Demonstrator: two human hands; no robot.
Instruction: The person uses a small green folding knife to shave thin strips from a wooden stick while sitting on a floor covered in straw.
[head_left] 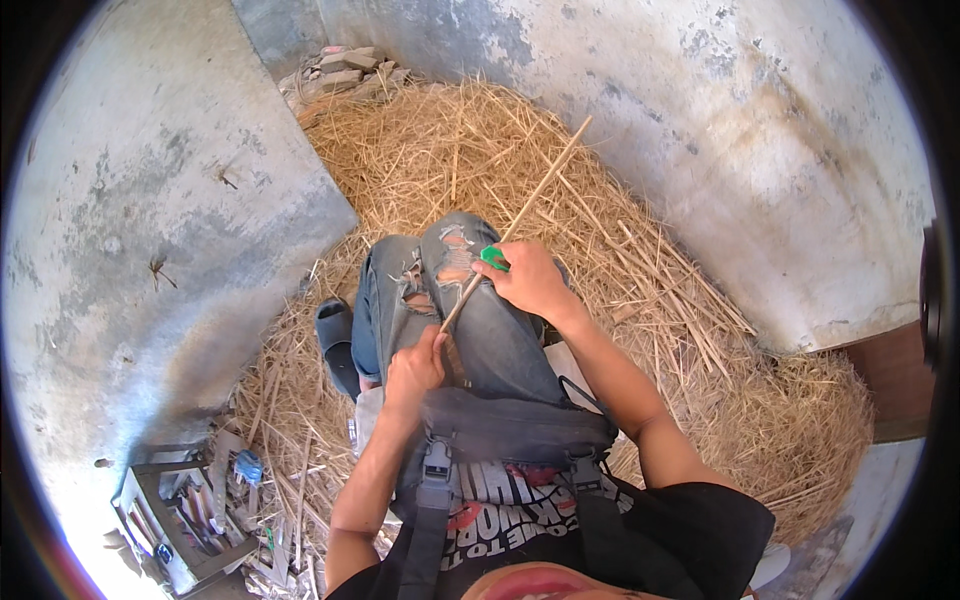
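Observation:
A long, thin pale wooden stick [545, 181] slants over my knees, its far end pointing up and to the right above the straw. My left hand [415, 368] is closed around the stick's near end, close to my lap. Farther up, my right hand [530, 280] is closed on a small bright green object [493, 259] that touches the stick. Its kind is hard to make out, as my fingers cover part of it. Beneath both hands are my ripped blue jeans [470, 340].
Loose straw [430, 140] covers the floor around me, with longer stalks [665, 280] on the right. Stained walls [700, 110] stand close by. Rubble [345, 70] lies at the far corner. An open drawer-like box [190, 525] with odds and ends sits at lower left, and a dark slipper [335, 330] is beside my leg.

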